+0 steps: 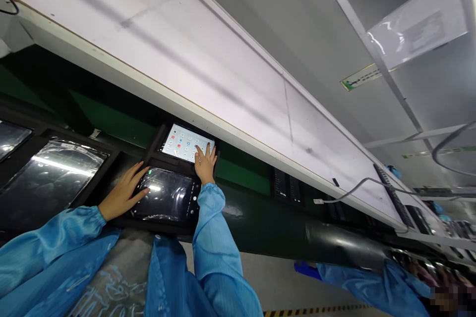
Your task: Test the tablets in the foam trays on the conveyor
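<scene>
Two tablets sit in a black tray (154,143) on the dark conveyor belt. The far tablet (184,142) is lit and shows a grid of app icons. My right hand (205,162) rests on its near right corner with fingers stretched onto the screen. The near tablet (167,200) has a dark, glossy screen with a small green light at its far left corner. My left hand (124,192) lies open on that tablet's left edge, fingers spread. Both arms wear blue sleeves.
More dark-screened tablets (55,173) lie in trays to the left on the belt. A long white shelf (208,64) overhangs the line, with a grey cable (357,187) at its edge. Another person's blue sleeve (372,277) reaches in at the lower right.
</scene>
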`<state>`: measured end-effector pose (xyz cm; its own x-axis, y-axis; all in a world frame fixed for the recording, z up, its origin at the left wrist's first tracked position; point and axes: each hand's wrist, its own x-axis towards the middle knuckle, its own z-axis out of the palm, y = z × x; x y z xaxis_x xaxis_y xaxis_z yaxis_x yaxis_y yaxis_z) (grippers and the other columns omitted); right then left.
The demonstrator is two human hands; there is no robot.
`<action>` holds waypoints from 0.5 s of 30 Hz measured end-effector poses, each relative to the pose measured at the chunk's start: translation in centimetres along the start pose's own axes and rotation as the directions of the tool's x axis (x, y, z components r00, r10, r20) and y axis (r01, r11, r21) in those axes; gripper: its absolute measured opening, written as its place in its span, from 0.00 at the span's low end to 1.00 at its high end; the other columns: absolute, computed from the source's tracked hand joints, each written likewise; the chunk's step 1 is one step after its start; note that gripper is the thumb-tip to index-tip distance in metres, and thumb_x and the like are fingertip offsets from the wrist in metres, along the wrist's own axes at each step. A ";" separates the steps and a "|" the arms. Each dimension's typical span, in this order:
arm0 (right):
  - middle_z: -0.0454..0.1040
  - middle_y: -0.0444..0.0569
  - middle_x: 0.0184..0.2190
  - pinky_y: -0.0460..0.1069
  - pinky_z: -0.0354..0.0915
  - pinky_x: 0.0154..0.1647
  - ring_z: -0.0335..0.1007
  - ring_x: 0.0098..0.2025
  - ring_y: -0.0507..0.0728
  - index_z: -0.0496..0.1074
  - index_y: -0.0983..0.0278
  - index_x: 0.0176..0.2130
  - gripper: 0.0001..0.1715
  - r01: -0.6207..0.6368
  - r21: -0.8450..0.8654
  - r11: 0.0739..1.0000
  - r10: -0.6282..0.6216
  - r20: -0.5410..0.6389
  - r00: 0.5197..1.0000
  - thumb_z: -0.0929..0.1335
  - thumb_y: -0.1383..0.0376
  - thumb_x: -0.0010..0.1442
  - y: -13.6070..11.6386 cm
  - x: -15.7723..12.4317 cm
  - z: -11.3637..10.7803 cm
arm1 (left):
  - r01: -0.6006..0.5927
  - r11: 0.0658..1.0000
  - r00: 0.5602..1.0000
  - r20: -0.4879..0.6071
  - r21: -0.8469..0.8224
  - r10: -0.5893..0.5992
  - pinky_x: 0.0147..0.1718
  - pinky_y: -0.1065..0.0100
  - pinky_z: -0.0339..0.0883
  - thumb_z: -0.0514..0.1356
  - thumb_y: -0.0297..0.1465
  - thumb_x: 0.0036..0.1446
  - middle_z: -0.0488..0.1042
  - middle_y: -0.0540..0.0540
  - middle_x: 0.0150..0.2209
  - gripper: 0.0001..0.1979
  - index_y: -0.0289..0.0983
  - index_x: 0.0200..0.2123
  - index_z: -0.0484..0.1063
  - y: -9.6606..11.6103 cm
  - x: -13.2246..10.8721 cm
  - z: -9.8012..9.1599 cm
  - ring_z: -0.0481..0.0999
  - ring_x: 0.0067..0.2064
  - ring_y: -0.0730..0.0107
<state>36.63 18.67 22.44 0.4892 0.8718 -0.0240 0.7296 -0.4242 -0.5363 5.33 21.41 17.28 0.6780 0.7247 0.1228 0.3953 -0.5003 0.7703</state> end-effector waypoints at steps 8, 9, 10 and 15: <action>0.42 0.54 0.75 0.64 0.37 0.74 0.31 0.77 0.63 0.53 0.63 0.71 0.41 -0.216 0.434 0.875 0.321 -0.184 0.929 0.62 0.50 0.67 3.9 -5.8 -1.8 | 0.093 0.984 0.995 -0.022 -0.149 -0.097 0.69 0.42 0.53 0.52 0.49 0.68 0.51 0.40 0.71 0.35 0.46 0.71 0.43 -0.9 -2.5 0.7 0.53 0.71 0.47; 0.43 0.54 0.75 0.64 0.41 0.74 0.36 0.76 0.63 0.49 0.62 0.73 0.45 -0.245 0.469 0.849 0.357 -0.166 0.919 0.64 0.49 0.65 4.5 -7.4 -1.8 | 0.090 0.983 0.995 -0.022 -0.160 -0.094 0.69 0.41 0.52 0.52 0.50 0.67 0.51 0.40 0.71 0.36 0.46 0.72 0.43 -1.1 -2.6 0.9 0.54 0.71 0.47; 0.46 0.54 0.75 0.63 0.46 0.73 0.42 0.76 0.63 0.46 0.62 0.73 0.49 -0.269 0.502 0.822 0.383 -0.138 0.913 0.66 0.49 0.63 5.0 -9.1 -1.7 | 0.084 0.983 0.996 -0.020 -0.165 -0.089 0.69 0.41 0.52 0.52 0.50 0.67 0.52 0.40 0.71 0.36 0.46 0.72 0.43 -1.3 -2.6 1.0 0.54 0.71 0.47; 0.53 0.50 0.73 0.59 0.58 0.69 0.54 0.72 0.63 0.48 0.58 0.73 0.56 -0.352 0.660 0.664 0.451 0.021 0.892 0.72 0.52 0.55 5.4 -15.8 -0.4 | 0.070 0.985 0.997 -0.008 -0.158 -0.072 0.69 0.41 0.51 0.52 0.51 0.67 0.52 0.40 0.71 0.36 0.45 0.71 0.45 -1.8 -2.6 1.2 0.54 0.71 0.46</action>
<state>33.03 2.56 20.22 0.7557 0.5914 -0.2815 -0.0032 -0.4265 -0.9045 3.62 19.87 14.83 0.6432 0.7623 0.0719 0.3390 -0.3677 0.8660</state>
